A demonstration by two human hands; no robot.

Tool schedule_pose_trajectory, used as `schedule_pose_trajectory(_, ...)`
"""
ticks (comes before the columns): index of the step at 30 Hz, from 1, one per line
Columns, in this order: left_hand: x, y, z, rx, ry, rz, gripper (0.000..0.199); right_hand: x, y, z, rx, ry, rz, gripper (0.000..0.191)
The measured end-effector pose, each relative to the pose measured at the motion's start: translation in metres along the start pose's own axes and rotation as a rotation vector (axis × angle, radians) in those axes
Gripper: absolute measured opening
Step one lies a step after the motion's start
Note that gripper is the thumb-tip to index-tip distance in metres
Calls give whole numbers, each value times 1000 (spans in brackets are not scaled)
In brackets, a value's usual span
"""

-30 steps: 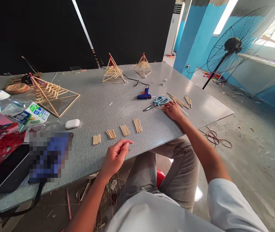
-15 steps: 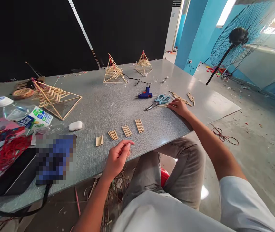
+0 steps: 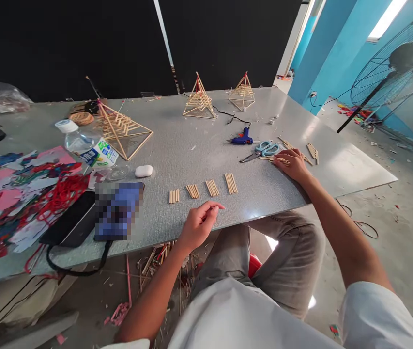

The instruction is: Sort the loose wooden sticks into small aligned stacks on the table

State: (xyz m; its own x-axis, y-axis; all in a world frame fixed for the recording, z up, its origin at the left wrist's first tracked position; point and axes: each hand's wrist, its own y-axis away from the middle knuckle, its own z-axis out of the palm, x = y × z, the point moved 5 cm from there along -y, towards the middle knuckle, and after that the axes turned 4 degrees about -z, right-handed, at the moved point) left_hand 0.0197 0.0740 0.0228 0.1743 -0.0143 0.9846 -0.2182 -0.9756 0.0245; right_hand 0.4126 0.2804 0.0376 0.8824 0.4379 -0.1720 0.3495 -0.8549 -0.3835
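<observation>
My left hand (image 3: pixel 199 225) rests near the table's front edge, its thumb and index finger pressed together; whether anything small is between them cannot be made out. Just beyond it lie several neat groups of short wooden sticks, among them one at the left (image 3: pixel 174 196) and a longer one at the right (image 3: pixel 230 183). My right hand (image 3: pixel 292 165) is on the table at the right, fingers closed on some thin wooden sticks (image 3: pixel 281 160). Light-blue-handled scissors (image 3: pixel 267 148) lie beside those fingers. More sticks (image 3: pixel 313 152) lie to the right of this hand.
A blue glue gun (image 3: pixel 243 137) lies behind the scissors. Stick pyramids (image 3: pixel 199 99) stand farther back, another (image 3: pixel 124 131) at the left. A bottle (image 3: pixel 90 145), white case (image 3: pixel 144 171), phone (image 3: pixel 121 211) and red yarn (image 3: pixel 63 194) occupy the left side. A fan (image 3: pixel 407 57) stands right.
The view has swung left, shifting everything rightward in the picture. My right fingers have gathered over the sticks beside the scissors. My left hand keeps its pinched pose.
</observation>
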Motion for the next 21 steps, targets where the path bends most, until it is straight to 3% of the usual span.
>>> schedule_pose_trajectory(2, 1, 0, 1, -14, -1, 12, 42, -21, 0, -9, 57, 41, 43, 47)
schedule_pose_trajectory(5, 2, 0, 1, -25, -8, 24, 42, -85, 1, -14, 70, 127, 228, 54)
schedule_pose_trajectory(8, 1, 0, 2, -36, -29, 36, 43, -175, 2, 6, -220, 177, 275, 70)
schedule_pose_trajectory(10, -1, -1, 1, -31, -34, 39, 44, -225, -2, 20, -389, 289, 204, 79)
schedule_pose_trajectory(12, -3, -1, 0, -22, -17, 33, 44, -257, -9, 32, -554, 410, 62, 75)
schedule_pose_trajectory(14, -6, -2, -1, -19, 5, 31, 45, -267, -16, 35, -618, 439, -28, 63)
schedule_pose_trajectory(16, -7, -2, -2, -17, 12, 39, 44, -262, -21, 34, -639, 443, -88, 52)
schedule_pose_trajectory(21, -6, -2, -4, -10, 31, 46, 43, -215, -14, 20, -677, 496, -194, 41)
